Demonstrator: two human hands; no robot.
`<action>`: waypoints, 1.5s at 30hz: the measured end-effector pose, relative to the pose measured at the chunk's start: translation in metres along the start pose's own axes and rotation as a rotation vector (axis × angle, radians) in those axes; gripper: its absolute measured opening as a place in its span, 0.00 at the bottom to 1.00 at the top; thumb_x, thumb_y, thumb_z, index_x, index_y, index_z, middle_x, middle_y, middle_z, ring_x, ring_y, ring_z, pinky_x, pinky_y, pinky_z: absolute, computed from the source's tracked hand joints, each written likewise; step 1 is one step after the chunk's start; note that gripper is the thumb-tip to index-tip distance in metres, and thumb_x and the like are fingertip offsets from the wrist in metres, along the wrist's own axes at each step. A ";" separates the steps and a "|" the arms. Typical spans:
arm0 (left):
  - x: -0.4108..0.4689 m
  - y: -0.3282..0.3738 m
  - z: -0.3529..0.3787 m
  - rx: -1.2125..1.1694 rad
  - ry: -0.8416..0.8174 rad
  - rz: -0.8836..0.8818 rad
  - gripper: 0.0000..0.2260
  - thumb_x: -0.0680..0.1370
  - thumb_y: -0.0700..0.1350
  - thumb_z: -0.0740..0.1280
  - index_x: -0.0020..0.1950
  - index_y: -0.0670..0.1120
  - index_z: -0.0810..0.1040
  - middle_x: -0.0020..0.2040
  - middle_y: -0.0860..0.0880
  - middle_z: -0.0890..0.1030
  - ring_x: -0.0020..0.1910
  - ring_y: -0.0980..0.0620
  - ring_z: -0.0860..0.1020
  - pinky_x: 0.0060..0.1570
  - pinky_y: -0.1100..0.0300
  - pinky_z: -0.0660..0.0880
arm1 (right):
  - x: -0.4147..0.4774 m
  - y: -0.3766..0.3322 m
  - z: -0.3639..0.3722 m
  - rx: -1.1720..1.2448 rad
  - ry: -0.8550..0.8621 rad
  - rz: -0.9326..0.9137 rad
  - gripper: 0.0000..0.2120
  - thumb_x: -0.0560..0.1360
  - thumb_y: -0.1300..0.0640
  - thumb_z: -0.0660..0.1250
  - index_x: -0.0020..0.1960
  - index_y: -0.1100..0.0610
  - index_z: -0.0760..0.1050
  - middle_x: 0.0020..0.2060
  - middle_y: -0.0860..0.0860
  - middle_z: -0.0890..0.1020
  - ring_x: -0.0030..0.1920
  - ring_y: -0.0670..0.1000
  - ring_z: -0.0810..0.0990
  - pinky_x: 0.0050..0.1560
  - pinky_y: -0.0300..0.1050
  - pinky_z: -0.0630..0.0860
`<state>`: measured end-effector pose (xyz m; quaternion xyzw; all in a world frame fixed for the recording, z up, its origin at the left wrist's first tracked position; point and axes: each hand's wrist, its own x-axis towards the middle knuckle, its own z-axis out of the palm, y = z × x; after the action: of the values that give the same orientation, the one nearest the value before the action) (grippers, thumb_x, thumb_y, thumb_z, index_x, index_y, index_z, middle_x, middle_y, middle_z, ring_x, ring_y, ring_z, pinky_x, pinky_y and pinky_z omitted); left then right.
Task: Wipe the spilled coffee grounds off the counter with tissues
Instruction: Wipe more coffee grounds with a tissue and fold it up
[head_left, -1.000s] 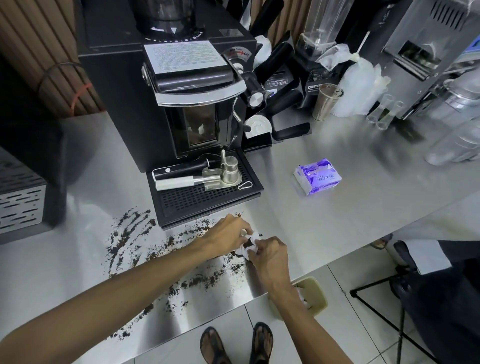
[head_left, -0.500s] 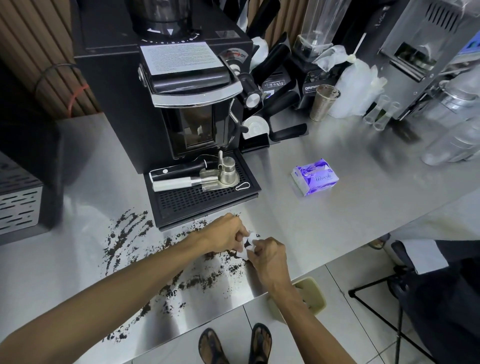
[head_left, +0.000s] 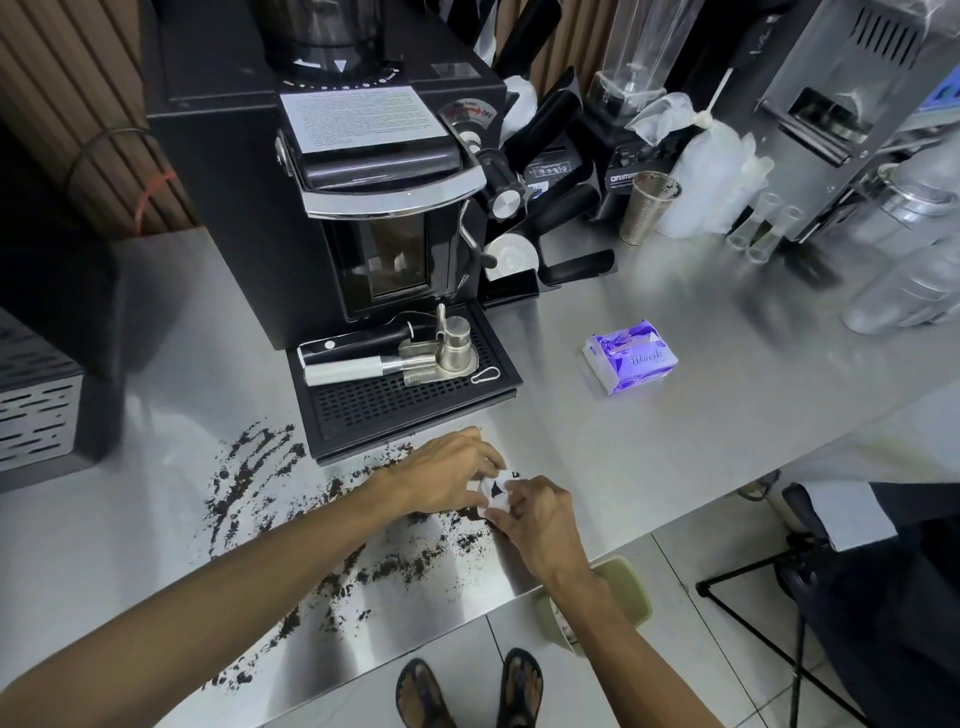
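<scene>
I'm watching both hands working a small white tissue (head_left: 493, 494), bunched up with a dark patch showing on it, just in front of the tray (head_left: 405, 402). The left hand (head_left: 447, 480) and right hand (head_left: 540, 525) are pinching it between curled fingers. Grounds (head_left: 249, 478) are lying in dark streaks left of and in front of the tray, reaching the counter (head_left: 675, 447) edge. Right of the tray, a wide stretch of steel is showing around a purple pack (head_left: 629, 357). A green bin (head_left: 621, 592) is sitting on the tiled floor (head_left: 701, 649) below that edge.
</scene>
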<state>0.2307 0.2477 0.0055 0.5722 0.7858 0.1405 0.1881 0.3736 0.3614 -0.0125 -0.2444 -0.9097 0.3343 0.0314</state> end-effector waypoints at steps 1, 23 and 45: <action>0.000 -0.001 0.002 -0.010 -0.006 -0.004 0.19 0.74 0.54 0.71 0.60 0.45 0.81 0.66 0.52 0.76 0.62 0.55 0.70 0.65 0.56 0.69 | 0.000 -0.001 0.000 0.012 0.002 0.008 0.20 0.69 0.50 0.77 0.57 0.58 0.79 0.41 0.51 0.79 0.38 0.50 0.79 0.43 0.46 0.79; -0.008 -0.007 0.018 -0.350 0.058 -0.147 0.19 0.74 0.47 0.73 0.63 0.43 0.79 0.57 0.51 0.77 0.49 0.58 0.76 0.54 0.62 0.76 | 0.017 -0.001 -0.010 0.028 -0.085 -0.099 0.14 0.68 0.55 0.77 0.53 0.55 0.82 0.33 0.52 0.80 0.35 0.50 0.78 0.42 0.49 0.78; -0.015 -0.002 0.024 -0.196 0.207 -0.166 0.22 0.74 0.52 0.73 0.67 0.52 0.75 0.52 0.55 0.75 0.51 0.59 0.73 0.55 0.60 0.74 | 0.021 0.004 -0.009 -0.020 -0.103 -0.177 0.13 0.70 0.54 0.76 0.53 0.55 0.82 0.36 0.48 0.77 0.32 0.41 0.71 0.37 0.40 0.74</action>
<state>0.2441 0.2329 -0.0153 0.4665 0.8281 0.2587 0.1723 0.3593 0.3796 -0.0101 -0.1456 -0.9315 0.3333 0.0115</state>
